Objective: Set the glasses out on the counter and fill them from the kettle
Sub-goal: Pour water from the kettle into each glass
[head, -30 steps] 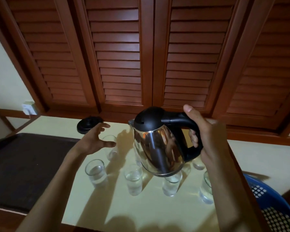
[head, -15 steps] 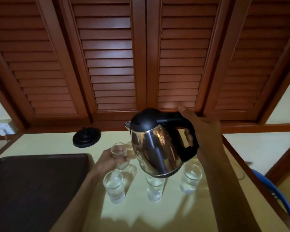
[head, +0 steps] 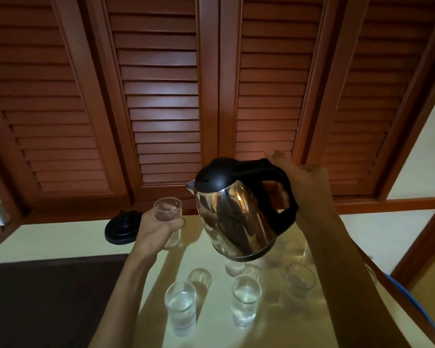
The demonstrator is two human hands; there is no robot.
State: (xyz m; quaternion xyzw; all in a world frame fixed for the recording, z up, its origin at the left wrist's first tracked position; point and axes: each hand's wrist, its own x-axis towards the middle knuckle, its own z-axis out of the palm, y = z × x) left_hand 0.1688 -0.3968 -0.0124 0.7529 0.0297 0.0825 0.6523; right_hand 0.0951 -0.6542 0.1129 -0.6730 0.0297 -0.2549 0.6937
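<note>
Above the counter's (head: 60,237) far edge, left hand (head: 156,228) gripping an empty glass (head: 167,212) beside the spout for filling; right hand (head: 309,189) clasping the kettle (head: 236,217) handle.

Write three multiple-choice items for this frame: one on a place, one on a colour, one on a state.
1. Where is the black kettle base?
A. On the counter behind the left hand
B. In the blue basket
C. Under the kettle

2. What colour is the kettle's handle?
A. Red
B. Black
C. White

3. What is the left hand doing?
A. Resting flat on the counter
B. Holding a glass up
C. Gripping the kettle lid

Key: 1 A, the kettle base lies on the counter behind the left hand. 2 B, the kettle has a black handle. 3 B, its fingers wrap a raised glass; the right hand holds the kettle.
</note>
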